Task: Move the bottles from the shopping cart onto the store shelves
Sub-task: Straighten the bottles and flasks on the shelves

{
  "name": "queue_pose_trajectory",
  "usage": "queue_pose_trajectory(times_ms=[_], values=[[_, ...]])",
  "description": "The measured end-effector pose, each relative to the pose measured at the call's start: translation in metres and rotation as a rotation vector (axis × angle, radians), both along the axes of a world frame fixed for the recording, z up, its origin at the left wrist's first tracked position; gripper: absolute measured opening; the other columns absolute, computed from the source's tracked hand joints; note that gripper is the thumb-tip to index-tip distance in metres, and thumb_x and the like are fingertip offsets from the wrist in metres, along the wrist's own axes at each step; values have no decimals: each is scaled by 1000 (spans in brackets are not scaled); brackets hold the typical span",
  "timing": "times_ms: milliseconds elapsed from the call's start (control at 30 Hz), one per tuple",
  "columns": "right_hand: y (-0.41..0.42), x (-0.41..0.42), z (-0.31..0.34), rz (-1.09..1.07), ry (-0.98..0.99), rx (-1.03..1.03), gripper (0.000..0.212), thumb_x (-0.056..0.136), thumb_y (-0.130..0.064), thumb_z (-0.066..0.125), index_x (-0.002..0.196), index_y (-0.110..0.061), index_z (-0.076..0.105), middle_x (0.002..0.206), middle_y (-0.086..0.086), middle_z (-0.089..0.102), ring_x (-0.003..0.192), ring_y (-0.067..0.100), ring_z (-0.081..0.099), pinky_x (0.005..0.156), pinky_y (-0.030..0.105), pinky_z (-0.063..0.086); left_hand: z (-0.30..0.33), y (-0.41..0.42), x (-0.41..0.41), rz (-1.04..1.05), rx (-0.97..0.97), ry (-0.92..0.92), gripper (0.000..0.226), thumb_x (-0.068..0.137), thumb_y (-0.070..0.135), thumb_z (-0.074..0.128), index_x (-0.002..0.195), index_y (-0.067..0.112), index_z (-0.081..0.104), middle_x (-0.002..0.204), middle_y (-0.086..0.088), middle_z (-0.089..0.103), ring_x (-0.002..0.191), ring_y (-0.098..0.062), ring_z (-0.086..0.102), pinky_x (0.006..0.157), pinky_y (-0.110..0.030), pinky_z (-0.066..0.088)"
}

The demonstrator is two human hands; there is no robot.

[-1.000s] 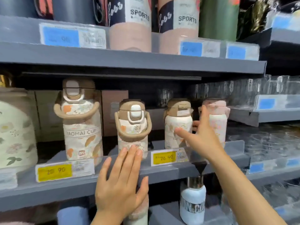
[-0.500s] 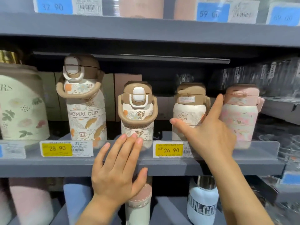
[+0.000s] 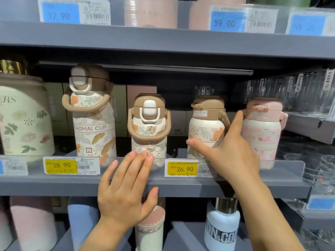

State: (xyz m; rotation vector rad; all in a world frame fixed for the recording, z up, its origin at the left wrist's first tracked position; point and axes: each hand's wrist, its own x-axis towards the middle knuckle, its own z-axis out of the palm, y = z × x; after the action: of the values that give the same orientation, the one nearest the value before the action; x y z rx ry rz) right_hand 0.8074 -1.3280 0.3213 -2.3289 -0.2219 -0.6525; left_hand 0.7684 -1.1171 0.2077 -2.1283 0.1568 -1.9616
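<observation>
Your view is evenly bright, soft store light from above. Deep shadow sits under the upper shelf and behind the bottles. Glare streaks the clear wrap at right. Edges bow and smear; the price tags read sharp mid-frame, corners and lower shelf go soft.

Middle shelf, left to right: large jar, tall bottle, short bottle, third bottle, fourth bottle. Boxes behind them. Price tags on the front rail below the tall and third bottles. Left hand in front of the shelf edge, below the short bottle. Right hand between the third and fourth bottles, in front of them. Lower shelf: metal-capped bottle under the right hand.
</observation>
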Motion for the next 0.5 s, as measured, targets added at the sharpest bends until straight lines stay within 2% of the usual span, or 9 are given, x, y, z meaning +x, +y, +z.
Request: queue_pose_trajectory(times_ms=[67,133,200,267,300,367,433,500], values=[[-7,3,6,84,55,61,129,64,-71,69,152,-24,-14,149,0,41,129,28,47,91,43,42,0,0,0,2,-2,1,53,92,42,37,135,13,50,134,-6,54,126,-23,49,108,-38,30],[-12,10,12,188,99,143,126,67,-58,76,152,-25,-11,149,-5,40,126,22,47,94,40,41,0,0,0,4,2,0,53,92,42,37,135,13,50,134,-6,54,126,-23,49,108,-38,30],[-15,17,15,264,117,230,123,69,-41,82,153,-26,-7,145,-9,42,114,16,50,91,34,44,0,0,0,4,3,-2,53,93,42,36,135,13,50,134,-6,54,126,-23,49,108,-38,30],[-15,20,13,306,120,284,121,68,-31,85,153,-27,-1,137,-12,46,98,10,55,82,30,48,0,1,0,7,6,-3,53,93,42,36,135,13,50,134,-6,54,127,-23,49,108,-38,30],[-15,21,11,310,109,300,120,67,-29,86,153,-29,2,135,-15,47,96,9,58,79,32,52,-1,1,0,9,9,-3,53,93,42,36,135,13,50,134,-6,54,127,-23,49,108,-38,29],[-15,22,5,282,62,314,122,63,-34,87,153,-31,4,139,-19,47,106,14,60,84,42,55,-1,1,-1,15,13,-5,53,93,42,36,135,13,50,134,-6,54,126,-23,49,108,-38,29],[-12,18,2,223,-2,245,122,62,-44,85,153,-28,4,144,-17,43,123,17,52,93,41,49,0,2,-1,21,14,-3,53,93,42,36,135,13,50,134,-6,55,127,-23,49,108,-38,29],[-8,14,1,144,-46,150,120,64,-52,81,153,-24,5,149,-11,38,132,20,43,93,41,42,0,2,-1,27,12,5,53,94,42,36,136,13,50,134,-7,56,127,-24,49,108,-38,29]])
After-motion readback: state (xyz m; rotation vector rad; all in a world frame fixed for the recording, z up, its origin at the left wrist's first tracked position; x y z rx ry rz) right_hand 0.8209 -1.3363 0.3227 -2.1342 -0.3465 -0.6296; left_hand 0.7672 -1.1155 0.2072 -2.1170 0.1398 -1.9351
